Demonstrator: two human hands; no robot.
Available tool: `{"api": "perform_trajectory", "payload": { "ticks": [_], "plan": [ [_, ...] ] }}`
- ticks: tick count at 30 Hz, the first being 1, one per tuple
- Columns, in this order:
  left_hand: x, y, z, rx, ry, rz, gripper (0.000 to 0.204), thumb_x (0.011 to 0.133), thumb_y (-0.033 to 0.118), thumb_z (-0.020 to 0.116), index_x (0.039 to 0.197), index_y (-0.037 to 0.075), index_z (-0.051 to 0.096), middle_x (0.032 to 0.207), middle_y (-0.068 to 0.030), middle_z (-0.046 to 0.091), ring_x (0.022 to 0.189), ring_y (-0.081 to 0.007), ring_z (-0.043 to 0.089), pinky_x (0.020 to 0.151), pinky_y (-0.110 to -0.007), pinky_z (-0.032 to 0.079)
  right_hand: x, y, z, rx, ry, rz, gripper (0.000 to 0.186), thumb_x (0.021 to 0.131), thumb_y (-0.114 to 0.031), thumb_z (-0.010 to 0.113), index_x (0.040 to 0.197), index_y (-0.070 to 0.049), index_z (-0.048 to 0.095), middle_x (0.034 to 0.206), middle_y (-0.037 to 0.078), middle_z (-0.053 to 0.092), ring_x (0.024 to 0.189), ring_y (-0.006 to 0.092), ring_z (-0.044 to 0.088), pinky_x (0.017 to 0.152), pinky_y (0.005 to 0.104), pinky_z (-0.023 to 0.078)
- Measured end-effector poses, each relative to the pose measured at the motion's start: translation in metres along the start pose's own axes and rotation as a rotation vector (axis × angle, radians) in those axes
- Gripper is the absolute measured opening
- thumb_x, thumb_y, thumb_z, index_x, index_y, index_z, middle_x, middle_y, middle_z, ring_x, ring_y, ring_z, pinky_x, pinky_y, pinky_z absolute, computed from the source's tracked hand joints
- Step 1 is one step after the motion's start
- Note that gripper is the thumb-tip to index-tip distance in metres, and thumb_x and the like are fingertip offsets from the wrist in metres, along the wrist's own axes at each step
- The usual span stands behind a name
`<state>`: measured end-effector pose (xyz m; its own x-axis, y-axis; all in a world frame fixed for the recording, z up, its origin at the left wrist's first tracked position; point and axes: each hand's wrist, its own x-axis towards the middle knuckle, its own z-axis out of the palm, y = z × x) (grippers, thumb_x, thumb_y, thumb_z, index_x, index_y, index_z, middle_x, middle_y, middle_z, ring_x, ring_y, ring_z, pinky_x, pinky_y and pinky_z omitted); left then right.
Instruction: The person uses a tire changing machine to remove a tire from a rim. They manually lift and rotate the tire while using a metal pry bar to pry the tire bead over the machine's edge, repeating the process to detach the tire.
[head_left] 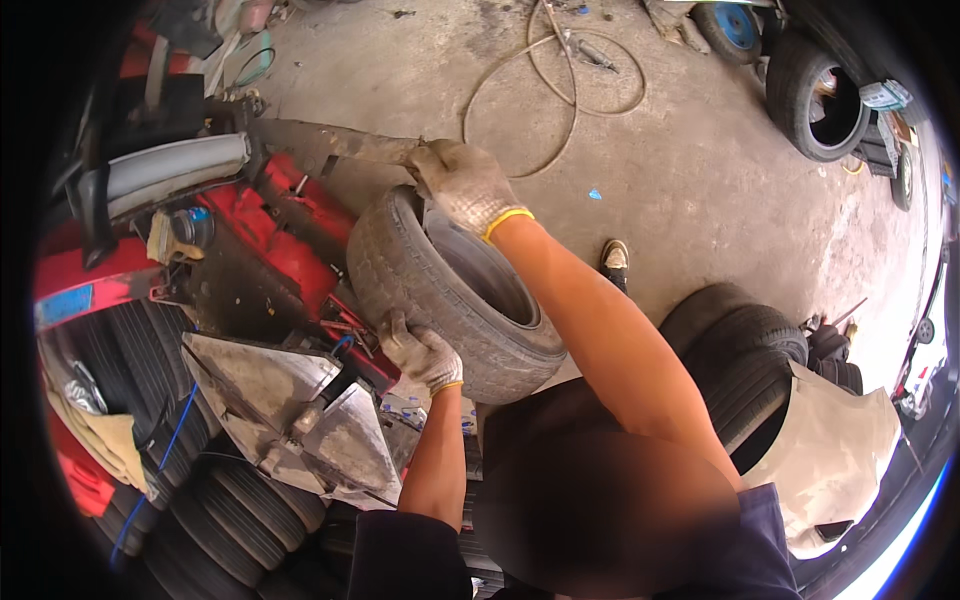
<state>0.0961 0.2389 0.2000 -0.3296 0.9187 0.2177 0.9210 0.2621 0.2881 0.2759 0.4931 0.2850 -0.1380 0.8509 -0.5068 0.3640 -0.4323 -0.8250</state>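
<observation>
A worn black tire (455, 290) stands tilted in front of me, beside a red machine. My left hand (420, 352), in a whitish work glove, presses its bent fingers against the tread on the near left side. Above the tire's far edge, my right hand (468, 185), in a matching glove with a yellow cuff, closes around the end of a long flat metal arm (345, 143). That arm reaches out from the machine at the left. The right palm and the underside of those fingers are hidden.
The red tire machine (270, 235) has a turntable with metal plates (265, 400) at the lower left. Stacked tires (235, 510) lie below it. More tires (740, 350) and a cardboard sheet (835, 440) are at the right. An air hose (575, 110) coils on the concrete floor.
</observation>
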Motion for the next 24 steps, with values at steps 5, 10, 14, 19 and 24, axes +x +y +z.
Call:
{"api": "perform_trajectory", "payload": {
  "ticks": [5,10,14,19,24],
  "plan": [
    [-0.003,0.013,0.003,0.027,-0.046,-0.032,0.04,0.096,0.017,0.044,0.131,0.004,0.056,0.135,-0.0264,0.056,0.12,-0.046,0.056,0.104,-0.057,0.044,0.001,0.016,-0.001,-0.067,0.085,-0.065,0.048,0.106,-0.043,0.046,0.115,-0.004,0.073,0.094,0.02,0.074,0.096,0.0379,0.072,0.088,0.046,0.054],
    [0.0,0.014,-0.001,0.024,-0.053,-0.047,0.039,0.094,0.014,0.047,0.13,0.003,0.058,0.136,-0.0268,0.055,0.121,-0.0465,0.056,0.105,-0.057,0.044,-0.003,0.013,0.002,-0.04,0.098,-0.058,0.046,0.105,-0.042,0.048,0.113,-0.004,0.072,0.097,0.022,0.074,0.1,0.0418,0.071,0.087,0.0473,0.054],
    [0.004,0.021,0.002,-0.004,-0.016,-0.046,0.04,0.094,0.016,0.043,0.126,0.0,0.06,0.131,-0.0281,0.059,0.118,-0.0482,0.056,0.105,-0.058,0.043,0.005,0.027,0.005,-0.113,0.113,-0.166,0.046,0.104,-0.043,0.05,0.112,-0.004,0.072,0.098,0.022,0.074,0.1,0.0423,0.07,0.086,0.0471,0.054],
    [0.009,0.019,0.002,-0.024,0.058,-0.016,0.039,0.087,0.02,0.043,0.113,-0.003,0.062,0.12,-0.0325,0.061,0.109,-0.0527,0.058,0.1,-0.058,0.045,-0.005,0.016,0.003,-0.013,0.101,-0.086,0.045,0.104,-0.043,0.049,0.111,-0.004,0.072,0.099,0.022,0.074,0.1,0.0435,0.07,0.086,0.0471,0.054],
    [0.01,0.023,-0.003,-0.035,-0.035,-0.063,0.039,0.091,0.018,0.042,0.121,0.001,0.061,0.128,-0.0301,0.059,0.116,-0.0499,0.056,0.102,-0.058,0.044,-0.008,0.02,0.004,-0.149,0.176,-0.292,0.04,0.103,-0.036,0.05,0.114,-0.003,0.069,0.101,0.024,0.071,0.097,0.0444,0.069,0.085,0.0496,0.054]
  ]
}}
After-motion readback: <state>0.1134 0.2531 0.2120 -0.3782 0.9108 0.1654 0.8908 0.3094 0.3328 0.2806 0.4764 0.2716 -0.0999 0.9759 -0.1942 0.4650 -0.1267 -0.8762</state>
